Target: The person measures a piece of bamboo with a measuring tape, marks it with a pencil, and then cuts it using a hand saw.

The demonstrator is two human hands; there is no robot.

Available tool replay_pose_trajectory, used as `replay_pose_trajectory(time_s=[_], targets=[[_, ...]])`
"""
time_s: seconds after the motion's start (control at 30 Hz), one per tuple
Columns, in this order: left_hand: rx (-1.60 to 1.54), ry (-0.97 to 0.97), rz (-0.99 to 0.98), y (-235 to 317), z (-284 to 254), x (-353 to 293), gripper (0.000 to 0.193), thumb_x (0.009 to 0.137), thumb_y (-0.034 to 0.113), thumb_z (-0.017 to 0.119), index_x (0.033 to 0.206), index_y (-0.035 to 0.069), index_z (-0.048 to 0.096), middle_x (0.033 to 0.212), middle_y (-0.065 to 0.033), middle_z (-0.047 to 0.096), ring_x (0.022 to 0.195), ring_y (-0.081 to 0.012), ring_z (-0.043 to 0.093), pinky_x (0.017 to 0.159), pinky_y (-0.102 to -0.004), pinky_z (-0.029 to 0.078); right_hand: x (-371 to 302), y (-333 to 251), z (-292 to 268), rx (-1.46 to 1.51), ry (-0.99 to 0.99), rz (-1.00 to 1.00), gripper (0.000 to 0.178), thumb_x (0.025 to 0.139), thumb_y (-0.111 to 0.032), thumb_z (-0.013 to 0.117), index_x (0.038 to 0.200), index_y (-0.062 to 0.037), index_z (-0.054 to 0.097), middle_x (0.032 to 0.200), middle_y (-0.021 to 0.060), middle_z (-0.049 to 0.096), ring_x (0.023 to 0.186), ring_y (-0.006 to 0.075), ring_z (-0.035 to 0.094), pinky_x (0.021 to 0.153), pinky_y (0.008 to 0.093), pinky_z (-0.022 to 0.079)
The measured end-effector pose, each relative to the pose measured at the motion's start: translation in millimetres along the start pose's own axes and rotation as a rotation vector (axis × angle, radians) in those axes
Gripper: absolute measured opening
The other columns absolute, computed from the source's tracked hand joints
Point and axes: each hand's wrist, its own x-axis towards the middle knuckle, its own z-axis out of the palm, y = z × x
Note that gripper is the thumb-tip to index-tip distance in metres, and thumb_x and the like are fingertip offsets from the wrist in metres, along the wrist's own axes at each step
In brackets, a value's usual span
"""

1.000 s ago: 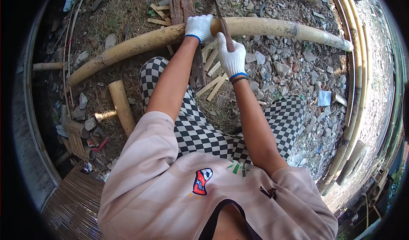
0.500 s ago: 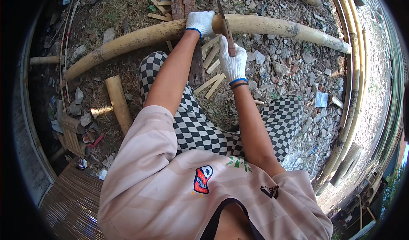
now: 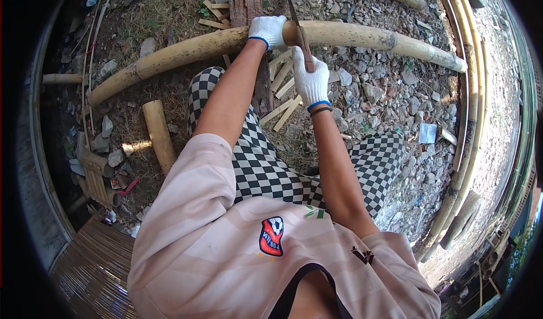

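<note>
While white-gloved left hand (image 3: 268,32) clasps thick yellow bamboo pole (image 3: 350,34), white-gloved right hand (image 3: 313,85) holds slender brown-handled blade (image 3: 301,36).

The long round yellow bamboo pole (image 3: 362,34) lies across the flat brown wooden board (image 3: 246,7); thin flat pale strips (image 3: 288,113) lie on both sides of this board, and the short yellow bamboo piece (image 3: 159,132) is at left, nearer to the person

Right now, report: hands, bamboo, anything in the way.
Left hand gripping bamboo pole. Right hand holding brown-handled blade across it, left hand close beside. Pale strips lying nearby.
</note>
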Motion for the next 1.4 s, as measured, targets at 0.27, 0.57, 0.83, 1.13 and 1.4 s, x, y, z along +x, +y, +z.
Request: replay_pose_trajectory(time_s=[0.27, 0.57, 0.83, 1.13, 1.4], targets=[[-0.033, 0.013, -0.061, -34, -7, -17, 0.069, 0.063, 0.047, 0.088, 0.121, 0.016, 0.067, 0.115, -0.0136, 0.077, 0.105, -0.0356, 0.075, 0.092, -0.0491, 0.059, -157, -41, -80, -0.084, -0.135, 0.078, 0.036, 0.107, -0.032, 0.066, 0.107, 0.0026, 0.076, 0.069, 0.0064, 0.067, 0.065, 0.0098, 0.059, 0.062, 0.0313, 0.051], [-0.056, -0.060, -0.017, -16, 1, -22, 0.078, 0.064, 0.046, 0.092, 0.128, 0.011, 0.065, 0.122, -0.0166, 0.075, 0.114, -0.0352, 0.072, 0.098, -0.0481, 0.058, -19, -3, 2, -0.082, -0.064, 0.054, 0.051, 0.104, -0.045, 0.067, 0.095, 0.0052, 0.073, 0.075, 0.0237, 0.071, 0.070, 0.0339, 0.072, 0.070, 0.0426, 0.054], [-0.132, -0.138, -0.003, -3, -12, -34, 0.076, 0.057, 0.044, 0.091, 0.123, 0.011, 0.071, 0.115, -0.0198, 0.076, 0.107, -0.0369, 0.075, 0.094, -0.0476, 0.059, -53, 35, -5, -0.077, -0.013, -0.046, 0.036, 0.105, -0.031, 0.067, 0.091, 0.0021, 0.069, 0.066, 0.0156, 0.062, 0.057, 0.0249, 0.054, 0.059, 0.0398, 0.049], [0.002, -0.224, -0.045, 2, -17, -24, 0.077, 0.056, 0.049, 0.091, 0.119, 0.010, 0.071, 0.113, -0.0169, 0.078, 0.106, -0.0333, 0.076, 0.094, -0.0517, 0.054, -63, 78, -1, 0.010, -0.076, -0.054, 0.018, 0.102, -0.018, 0.068, 0.108, -0.0009, 0.070, 0.080, 0.0153, 0.070, 0.072, 0.0231, 0.068, 0.071, 0.0369, 0.055], [0.055, 0.181, -0.097, 5, 36, -33, 0.061, 0.063, 0.033, 0.090, 0.114, 0.012, 0.065, 0.108, -0.0116, 0.075, 0.102, -0.0327, 0.074, 0.088, -0.0479, 0.053, -36, 0, -18, 0.039, -0.118, 0.050, 0.035, 0.104, -0.035, 0.069, 0.105, -0.0001, 0.069, 0.070, 0.0122, 0.066, 0.064, 0.0205, 0.063, 0.063, 0.0372, 0.052]])
